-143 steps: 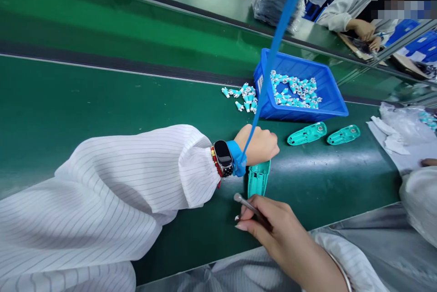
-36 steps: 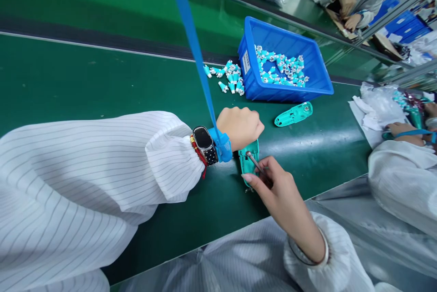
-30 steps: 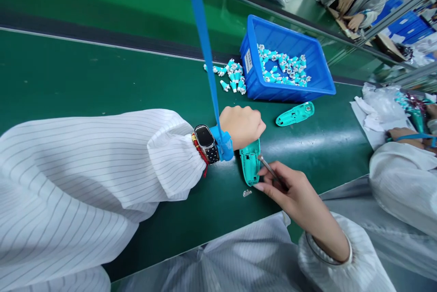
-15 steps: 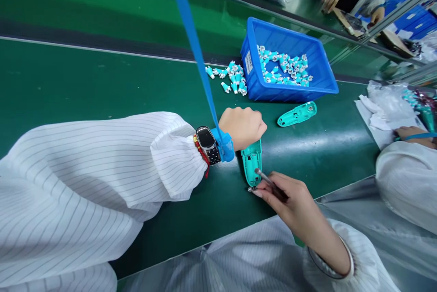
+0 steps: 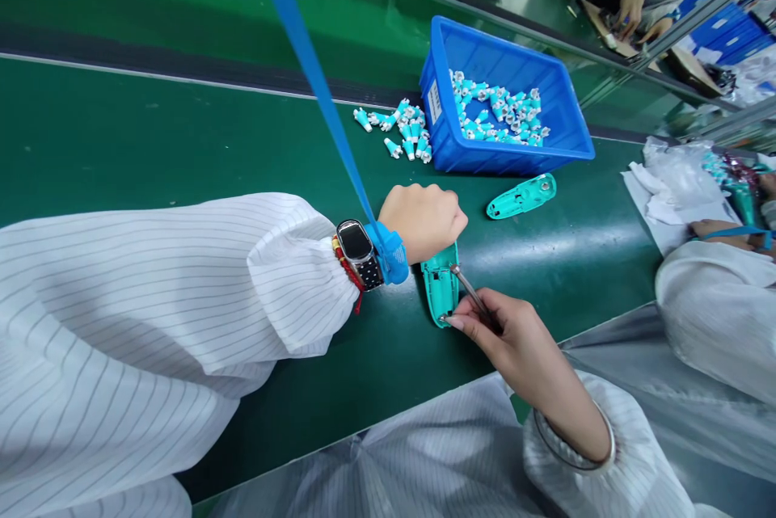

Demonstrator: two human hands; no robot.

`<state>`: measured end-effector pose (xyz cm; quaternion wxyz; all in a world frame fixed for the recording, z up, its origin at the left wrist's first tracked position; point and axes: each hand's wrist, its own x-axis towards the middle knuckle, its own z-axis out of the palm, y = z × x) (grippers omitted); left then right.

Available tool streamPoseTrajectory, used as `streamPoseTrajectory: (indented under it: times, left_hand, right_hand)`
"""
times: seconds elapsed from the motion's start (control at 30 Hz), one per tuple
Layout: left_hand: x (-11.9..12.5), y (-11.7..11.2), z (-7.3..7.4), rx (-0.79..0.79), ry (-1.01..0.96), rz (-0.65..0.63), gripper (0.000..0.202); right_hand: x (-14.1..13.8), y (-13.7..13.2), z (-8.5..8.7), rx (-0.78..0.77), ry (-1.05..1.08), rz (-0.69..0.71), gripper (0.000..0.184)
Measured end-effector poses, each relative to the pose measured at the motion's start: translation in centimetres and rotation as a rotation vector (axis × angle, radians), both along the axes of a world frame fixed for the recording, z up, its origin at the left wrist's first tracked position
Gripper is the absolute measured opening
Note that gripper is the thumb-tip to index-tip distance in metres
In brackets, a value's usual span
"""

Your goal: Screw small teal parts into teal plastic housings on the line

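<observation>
At the near edge, right hand (image 5: 506, 336): comes in from the near right; fingers (image 5: 470, 322) are pinched shut on a slim metal tool (image 5: 466, 289)
Metal tool: slants far and left out of the grip, its free end over the right rim of the teal shell (image 5: 441, 285)
Teal shell: flat on the bench (image 5: 151, 146), hollow side up, long axis running near to far; it lies just left of the right fingertips, which touch its near end
Small metal bit (image 5: 444, 317): at the shell's near tip, right by those fingertips; too small to tell whether it is gripped
Left hand (image 5: 424, 221): reaches in from the left, fingers curled closed over the shell's far end and pinning it down
Nearer hand: both touch the shell, the right at the near end, the left at the far end
Left wrist: a watch (image 5: 355, 243) and a blue strap (image 5: 389, 254) with a cord rising far and left
Second shell (image 5: 521, 196): apart, to the far right
Blue bin (image 5: 546, 148): farther back, holding small teal parts
Loose parts (image 5: 400, 130): scattered just left of the bin
Co-worker's sleeve (image 5: 715, 308): at the right edge
</observation>
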<state>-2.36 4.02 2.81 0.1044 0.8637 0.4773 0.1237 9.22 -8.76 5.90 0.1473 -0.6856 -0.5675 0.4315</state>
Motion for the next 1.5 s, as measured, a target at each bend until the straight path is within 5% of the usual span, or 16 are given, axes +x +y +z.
streamPoseTrajectory:
  times: [0.5, 0.8, 1.17, 1.5]
  left_hand:
    - [0.0, 0.0, -0.2, 0.018, -0.009, -0.002, 0.040]
    - [-0.1, -0.1, 0.0, 0.000, -0.016, -0.005, 0.039]
    - [0.0, -0.1, 0.0, -0.006, -0.041, -0.002, 0.039]
    - [0.0, -0.1, 0.3, -0.039, -0.025, -0.009, 0.040]
  right_hand:
    - [-0.2, 0.0, 0.7, 0.012, -0.120, 0.078, 0.016]
    - [-0.3, 0.6, 1.1, 0.056, -0.207, 0.247, 0.015]
    - [0.0, 0.5, 0.1, 0.080, -0.124, 0.082, 0.020]
    - [0.2, 1.2, -0.1, 0.040, -0.053, 0.148, 0.020]
